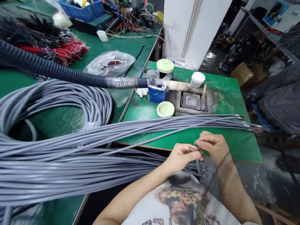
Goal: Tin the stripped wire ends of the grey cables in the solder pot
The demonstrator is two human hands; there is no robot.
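Close to my body, both hands work at the stripped end of a grey cable (197, 166). My left hand (180, 157) is closed, thumb and fingers pinching the cable end; a thin black wire sticks out above it. My right hand (215, 145) is closed too, its fingertips pinched around the thin wires (197, 145), black with a bit of red. The exact grip is partly hidden by the fingers. Beside them, a bundle of grey cables (151, 128) runs across the green table, with bared wire ends (259, 128) at its right.
Coiled grey cable (96, 99) covers the left table. A ribbed black hose (64, 69) reaches over to a soldering pot (191, 101). Around it stand a pale green dish (165, 109), a yellow-lidded jar (165, 66) and a white tub (197, 79). Behind are a plastic bag (110, 63) and a blue bin (83, 9).
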